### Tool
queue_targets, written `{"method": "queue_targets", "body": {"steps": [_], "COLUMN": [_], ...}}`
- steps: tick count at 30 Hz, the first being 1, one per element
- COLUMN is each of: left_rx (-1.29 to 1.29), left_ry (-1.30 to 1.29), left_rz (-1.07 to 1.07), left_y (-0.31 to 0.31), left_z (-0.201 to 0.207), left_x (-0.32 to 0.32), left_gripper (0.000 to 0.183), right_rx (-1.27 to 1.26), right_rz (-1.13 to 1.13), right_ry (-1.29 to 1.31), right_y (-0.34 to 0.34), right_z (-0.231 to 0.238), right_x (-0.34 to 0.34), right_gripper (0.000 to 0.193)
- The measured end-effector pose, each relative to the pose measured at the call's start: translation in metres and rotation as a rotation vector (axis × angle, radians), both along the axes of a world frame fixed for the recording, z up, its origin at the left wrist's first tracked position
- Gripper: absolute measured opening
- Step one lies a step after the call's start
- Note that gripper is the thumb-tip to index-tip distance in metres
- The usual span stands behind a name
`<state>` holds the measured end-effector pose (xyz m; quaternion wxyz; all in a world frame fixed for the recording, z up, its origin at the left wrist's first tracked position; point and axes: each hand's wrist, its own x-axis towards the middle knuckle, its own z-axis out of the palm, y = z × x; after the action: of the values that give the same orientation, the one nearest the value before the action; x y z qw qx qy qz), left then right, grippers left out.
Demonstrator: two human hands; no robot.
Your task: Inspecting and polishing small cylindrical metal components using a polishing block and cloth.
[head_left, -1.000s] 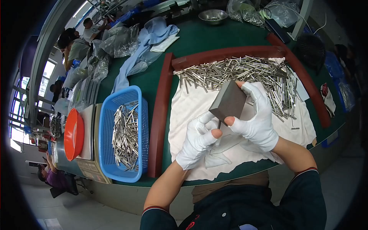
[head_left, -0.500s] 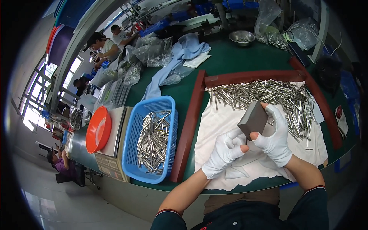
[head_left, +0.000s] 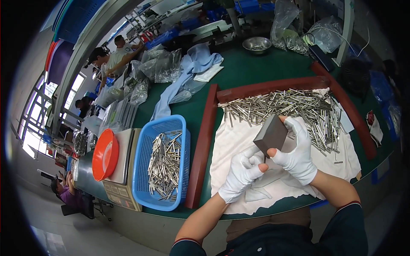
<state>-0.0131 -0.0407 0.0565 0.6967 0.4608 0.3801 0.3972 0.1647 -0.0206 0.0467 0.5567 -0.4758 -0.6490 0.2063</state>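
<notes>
One flat-faced, rectangular gray block (head_left: 272, 133) is gripped in the right hand (head_left: 297, 153), above the table's (head_left: 239, 64) near edge; the left hand (head_left: 242, 173) curls just below, its hold unclear. Too many slim metal rods (head_left: 273, 102) to count line one soft cloth's (head_left: 228, 143) far edge.

Rectangular dark-grey block (head_left: 276, 133), straight-edged and flat-faced, was held aslant in the white-gloved right hand (head_left: 298, 154), its narrow side turned leftward, above the pale cloth (head_left: 228, 143) on the green counter (head_left: 241, 68).
</notes>
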Motion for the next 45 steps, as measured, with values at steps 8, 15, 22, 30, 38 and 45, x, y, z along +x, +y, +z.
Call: {"method": "queue_targets", "body": {"steps": [8,15,22,30,38,45], "left_rx": [-0.013,0.013,0.022,0.016,0.038,0.019], "left_ry": [-0.04,-0.012,-0.037,-0.087,0.119,-0.171], "left_rz": [-0.029,-0.012,-0.003,0.015,-0.13,-0.015], "left_y": [0.003,0.001,0.003,-0.001,0.001,0.013], "left_z": [-0.004,-0.007,-0.008,-0.01,-0.009,-0.014], "left_x": [-0.005,-0.001,-0.004,-0.006,0.001,-0.006], "left_gripper": [0.078,0.079,0.078,0.08,0.07,0.086], "right_rx": [0.027,0.014,0.039,0.034,0.078,0.237], "right_rz": [0.011,0.001,0.014,0.02,-0.047,-0.108], "right_ry": [0.01,-0.004,0.029,0.022,-0.051,-0.152], "right_y": [-0.002,-0.002,0.0,-0.003,0.003,0.008], "right_z": [0.004,0.004,-0.001,-0.001,0.011,0.012], "right_x": [0.0,0.0,-0.002,-0.004,0.003,0.017], "right_gripper": [0.072,0.073,0.074,0.073,0.073,0.08]}}
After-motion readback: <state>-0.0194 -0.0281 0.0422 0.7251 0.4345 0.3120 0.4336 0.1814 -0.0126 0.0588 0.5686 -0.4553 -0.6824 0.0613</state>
